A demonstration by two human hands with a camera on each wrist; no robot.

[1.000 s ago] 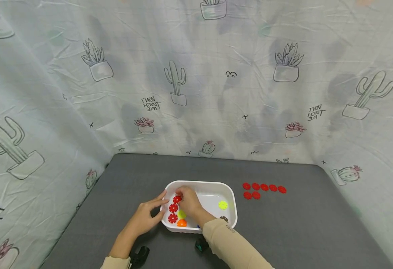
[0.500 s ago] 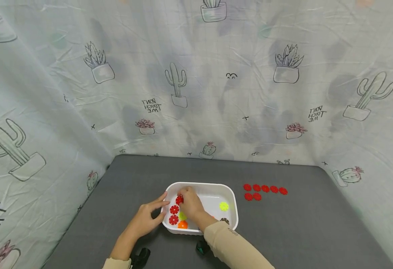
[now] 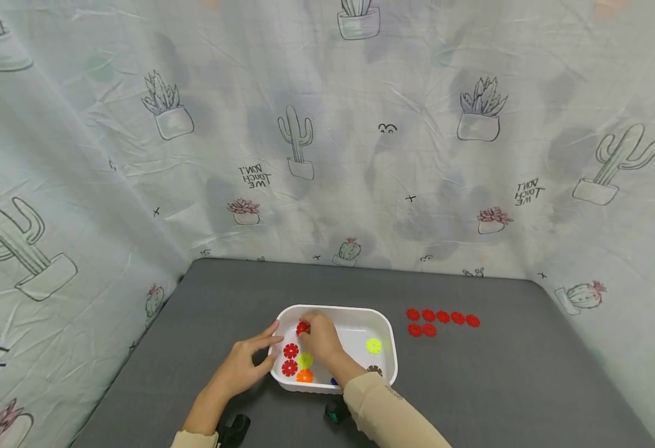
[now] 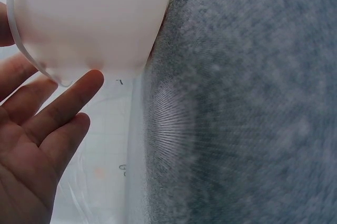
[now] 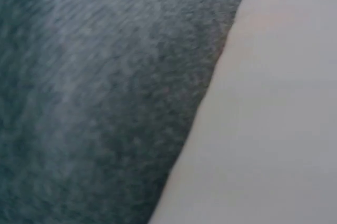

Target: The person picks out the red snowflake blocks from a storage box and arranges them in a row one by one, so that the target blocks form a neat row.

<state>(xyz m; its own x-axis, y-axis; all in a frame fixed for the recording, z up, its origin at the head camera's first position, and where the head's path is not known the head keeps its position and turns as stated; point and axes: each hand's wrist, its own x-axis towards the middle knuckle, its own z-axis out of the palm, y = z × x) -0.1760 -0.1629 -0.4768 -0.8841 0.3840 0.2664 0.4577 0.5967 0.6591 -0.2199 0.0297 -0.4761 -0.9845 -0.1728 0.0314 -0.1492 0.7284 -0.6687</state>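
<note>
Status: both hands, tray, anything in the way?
Left hand at left end of white tray. Right hand inside, pinching a red disc. Right sleeve hides part of tray's near side; no obstacle visible.

The right hand (image 3: 323,339) has shifted one red disc (image 3: 302,328) away from two other red discs (image 3: 290,351)

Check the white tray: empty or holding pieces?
Holding pieces: in the head view, red discs, yellow discs and an orange disc lie inside the white tray.
</note>
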